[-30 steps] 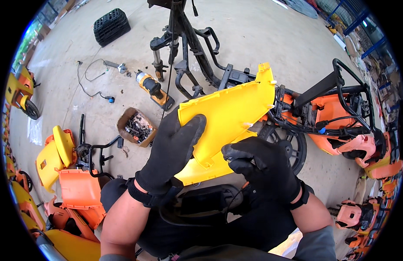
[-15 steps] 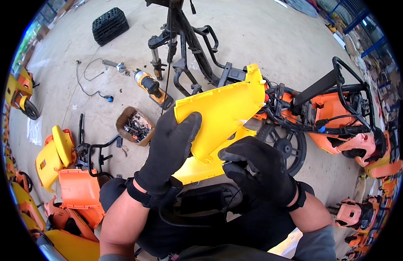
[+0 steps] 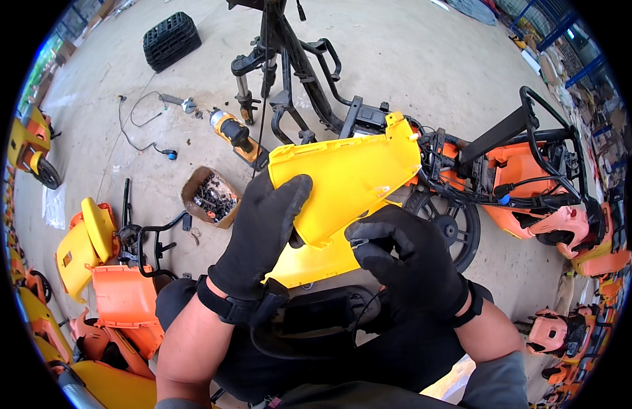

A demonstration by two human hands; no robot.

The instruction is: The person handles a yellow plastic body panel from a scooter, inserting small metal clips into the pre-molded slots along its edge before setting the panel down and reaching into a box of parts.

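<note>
A yellow plastic body panel is up in front of me, tilted, its inner side partly toward me. My left hand, in a black glove, grips its left edge with the thumb on the face. Below it shows a second yellow panel section; I cannot tell whether the two are joined. My right hand, gloved too, is just right of the panel's lower edge, thumb and fingertips pressed together. Anything in that pinch is too small or hidden to name.
Ahead stands a black scooter frame, with an orange scooter body and wheel to the right. A yellow-black power tool, a cardboard box of small fasteners and a black crate lie leftward. Orange panels sit lower left.
The yellow panel has tipped a little, its far right corner coming lower and nearer. My left hand keeps its hold; my right hand has shifted only slightly.
</note>
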